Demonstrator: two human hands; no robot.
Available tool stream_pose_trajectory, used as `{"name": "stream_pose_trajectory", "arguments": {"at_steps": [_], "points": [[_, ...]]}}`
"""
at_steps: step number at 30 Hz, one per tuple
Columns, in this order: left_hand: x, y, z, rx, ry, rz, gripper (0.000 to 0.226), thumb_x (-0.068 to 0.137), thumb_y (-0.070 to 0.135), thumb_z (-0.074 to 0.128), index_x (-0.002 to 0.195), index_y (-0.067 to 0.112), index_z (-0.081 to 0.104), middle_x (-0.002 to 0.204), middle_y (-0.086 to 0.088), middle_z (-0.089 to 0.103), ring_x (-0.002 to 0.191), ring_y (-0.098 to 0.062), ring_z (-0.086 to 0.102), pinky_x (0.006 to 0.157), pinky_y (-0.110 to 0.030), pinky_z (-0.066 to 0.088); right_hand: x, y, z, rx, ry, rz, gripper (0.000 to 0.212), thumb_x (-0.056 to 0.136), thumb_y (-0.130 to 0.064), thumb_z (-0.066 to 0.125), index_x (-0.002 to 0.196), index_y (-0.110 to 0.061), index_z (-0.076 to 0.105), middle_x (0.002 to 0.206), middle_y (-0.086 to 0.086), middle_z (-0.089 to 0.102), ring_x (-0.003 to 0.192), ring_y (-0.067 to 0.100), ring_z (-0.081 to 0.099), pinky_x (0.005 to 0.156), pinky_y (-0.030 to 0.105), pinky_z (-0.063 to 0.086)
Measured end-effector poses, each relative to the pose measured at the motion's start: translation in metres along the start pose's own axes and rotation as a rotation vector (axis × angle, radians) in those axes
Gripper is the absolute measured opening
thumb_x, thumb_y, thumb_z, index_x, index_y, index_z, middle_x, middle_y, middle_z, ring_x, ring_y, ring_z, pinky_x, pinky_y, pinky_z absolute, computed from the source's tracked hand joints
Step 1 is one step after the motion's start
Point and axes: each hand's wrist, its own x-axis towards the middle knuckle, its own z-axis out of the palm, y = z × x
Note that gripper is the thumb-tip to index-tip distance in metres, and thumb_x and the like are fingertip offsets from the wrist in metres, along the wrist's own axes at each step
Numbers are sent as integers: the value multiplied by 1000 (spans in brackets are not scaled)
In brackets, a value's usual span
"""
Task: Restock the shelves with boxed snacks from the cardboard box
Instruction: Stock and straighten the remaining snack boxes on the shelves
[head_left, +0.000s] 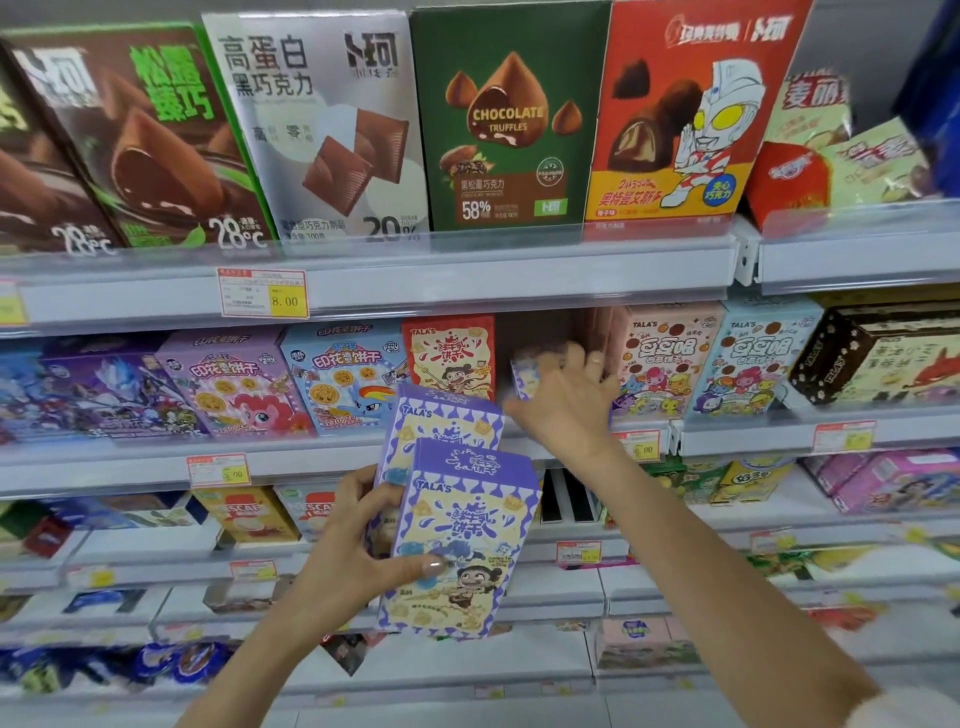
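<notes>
Centre frame, left hand (353, 551) is gripping two purple boxes (462, 540); right hand (566, 400) is clasping a blurred box (524, 375) between red box (449, 353) and pink box (665, 358).

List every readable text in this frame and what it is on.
"CHOCOLATE TRUFFLES", "58%": green box
"高蛋白 黑巧克力", "20%": grey box
"28°C": brown box
"8.00": price tag
"TALA'S": front purple box in left hand, pink box
"NESCAF": yellow box
Small box in right hand, other price tags: too blurred.
</notes>
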Motion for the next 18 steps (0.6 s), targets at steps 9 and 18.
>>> {"name": "stream_pose_trajectory", "arguments": {"at_steps": [9,18], "points": [[9,7,1,-49,-23,-2,63,36,79,72,92,53,60,120,12,40,105,8,49,71,-8,47,-45,16,21,271,225,107,70,70,-45,75,128,-14,50,140,27,28,129,42,26,102,46,25],[9,-3,-8,-41,-10,-30,40,55,49,84,86,54,59,118,13,40,102,6,49,73,-5,44,-63,16,31,502,274,165,85,62,-40,83,134,-22,40,133,17,27,121,34,29,100,42,32]]}}
